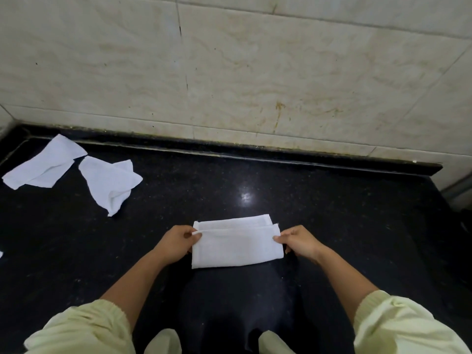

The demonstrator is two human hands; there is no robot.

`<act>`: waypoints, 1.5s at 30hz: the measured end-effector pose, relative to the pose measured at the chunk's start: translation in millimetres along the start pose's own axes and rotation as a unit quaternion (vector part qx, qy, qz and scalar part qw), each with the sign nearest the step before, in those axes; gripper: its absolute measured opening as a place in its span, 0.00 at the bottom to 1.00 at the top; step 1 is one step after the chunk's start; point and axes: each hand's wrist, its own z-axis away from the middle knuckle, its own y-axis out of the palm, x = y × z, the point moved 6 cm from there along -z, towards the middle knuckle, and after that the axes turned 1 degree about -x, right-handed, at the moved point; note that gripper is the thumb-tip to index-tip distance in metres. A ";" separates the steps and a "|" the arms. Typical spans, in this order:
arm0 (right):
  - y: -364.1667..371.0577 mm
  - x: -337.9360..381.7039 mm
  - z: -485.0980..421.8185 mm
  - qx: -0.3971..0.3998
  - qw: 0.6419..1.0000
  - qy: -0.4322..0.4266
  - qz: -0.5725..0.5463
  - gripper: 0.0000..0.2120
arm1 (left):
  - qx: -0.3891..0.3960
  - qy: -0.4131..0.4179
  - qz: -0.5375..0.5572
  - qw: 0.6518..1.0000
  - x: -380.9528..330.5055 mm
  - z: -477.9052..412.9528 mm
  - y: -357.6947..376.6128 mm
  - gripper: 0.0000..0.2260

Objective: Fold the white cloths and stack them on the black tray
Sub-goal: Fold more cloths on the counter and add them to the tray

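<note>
Both hands pinch the ends of a half-folded white cloth.
The left hand (176, 242) and right hand (300, 241) each nip a corner of the folded cloth (237, 247), lying flat on the black counter (332, 213). Two crumpled cloths (44, 164) (109, 182) lie far left, below the tiled wall (255, 72).

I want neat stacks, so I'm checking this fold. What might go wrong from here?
1. The left hand and right hand pinch only the top layer's end corners on the folded cloth, so its middle may sag or shift.
2. That layer's far edge lies askew to the layer under it; the fold may end uneven.
3. No tray is in view, so carrying the cloth may loosen it.
</note>
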 end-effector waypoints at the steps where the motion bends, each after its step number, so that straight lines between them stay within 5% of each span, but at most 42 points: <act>1: 0.5 2.3 -3.0 -0.009 1.000 -0.010 0.010 0.12 | -0.010 0.001 -0.006 1.000 0.2 -2.4 0.0 0.10; 5: -1.4 8.2 -17.8 -0.059 0.997 -0.027 0.049 0.18 | -0.058 -0.007 -0.029 0.998 -0.3 -16.4 -1.8 0.14; 10: -1.5 10.1 -30.6 -0.086 0.993 -0.023 0.075 0.14 | -0.102 -0.022 -0.059 0.993 -1.4 -30.0 0.5 0.15; 22: 1.7 17.4 -42.2 -0.113 0.981 0.002 0.159 0.21 | -0.105 -0.052 -0.152 0.981 -2.0 -44.0 2.1 0.13; 36: 5.5 26.9 -31.7 -0.144 0.948 -0.017 0.282 0.12 | -0.145 -0.066 -0.185 0.970 13.6 -32.8 -2.0 0.14; 41: 0.0 23.8 -10.8 -0.210 0.957 -0.063 0.189 0.11 | -0.195 0.013 -0.175 0.965 2.2 -7.9 7.6 0.12; 45: 30.0 19.5 6.8 -0.151 0.961 -0.129 0.195 0.10 | -0.164 0.062 -0.237 0.956 -3.9 7.3 35.3 0.14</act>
